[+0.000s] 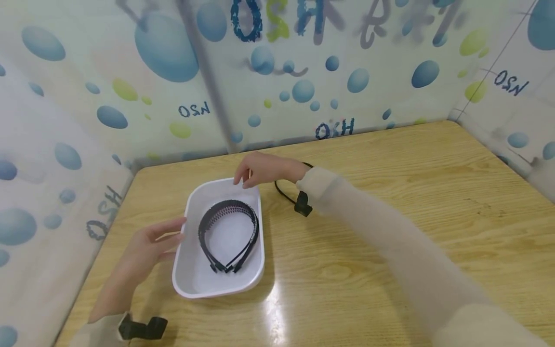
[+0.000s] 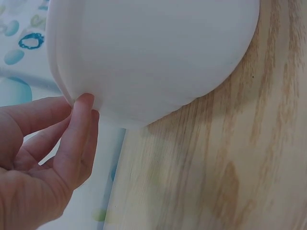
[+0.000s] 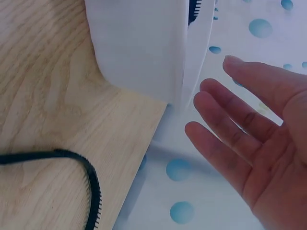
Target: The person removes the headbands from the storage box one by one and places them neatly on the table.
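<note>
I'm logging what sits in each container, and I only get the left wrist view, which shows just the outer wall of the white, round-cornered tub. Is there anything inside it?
Observer: Yes. The head view shows black, arched, toothed headbands lying inside the tub.
Operator: Good. Is there anything similar outside it that I should log separately?
Observer: Yes. The right wrist view shows a slim, black, curved, toothed band lying on the pale wood-grained table, apart from the tub.
</note>
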{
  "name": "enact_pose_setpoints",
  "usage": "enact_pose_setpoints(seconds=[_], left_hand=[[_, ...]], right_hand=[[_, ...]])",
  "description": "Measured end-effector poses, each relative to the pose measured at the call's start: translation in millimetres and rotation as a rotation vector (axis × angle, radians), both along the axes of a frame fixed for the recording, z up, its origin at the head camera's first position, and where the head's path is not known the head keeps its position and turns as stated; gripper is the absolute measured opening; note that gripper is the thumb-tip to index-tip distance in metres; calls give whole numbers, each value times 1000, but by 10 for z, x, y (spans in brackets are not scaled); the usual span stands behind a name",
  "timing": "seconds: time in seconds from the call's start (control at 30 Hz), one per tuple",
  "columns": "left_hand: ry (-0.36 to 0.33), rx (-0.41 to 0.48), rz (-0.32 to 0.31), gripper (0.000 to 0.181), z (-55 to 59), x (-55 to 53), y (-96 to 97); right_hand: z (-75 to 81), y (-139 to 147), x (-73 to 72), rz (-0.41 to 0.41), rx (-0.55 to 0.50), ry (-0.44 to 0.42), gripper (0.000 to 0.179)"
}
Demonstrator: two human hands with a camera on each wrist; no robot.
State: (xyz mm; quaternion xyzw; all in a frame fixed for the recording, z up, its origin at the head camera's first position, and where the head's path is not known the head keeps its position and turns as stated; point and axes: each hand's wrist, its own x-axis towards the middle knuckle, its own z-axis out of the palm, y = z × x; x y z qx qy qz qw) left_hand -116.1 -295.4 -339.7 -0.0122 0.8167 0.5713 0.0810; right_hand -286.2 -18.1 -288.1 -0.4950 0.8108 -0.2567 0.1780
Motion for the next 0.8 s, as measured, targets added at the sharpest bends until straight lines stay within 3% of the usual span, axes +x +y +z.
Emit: enact_pose_setpoints(seconds=[0.4,0.8], left_hand=[[7,4,-2,53,-3,4,-1],[-4,15,2,53,1,10,15]], right_hand=[[-54,-274,119,51,32,21,22],[-82,-450,141,37,94,5,24]])
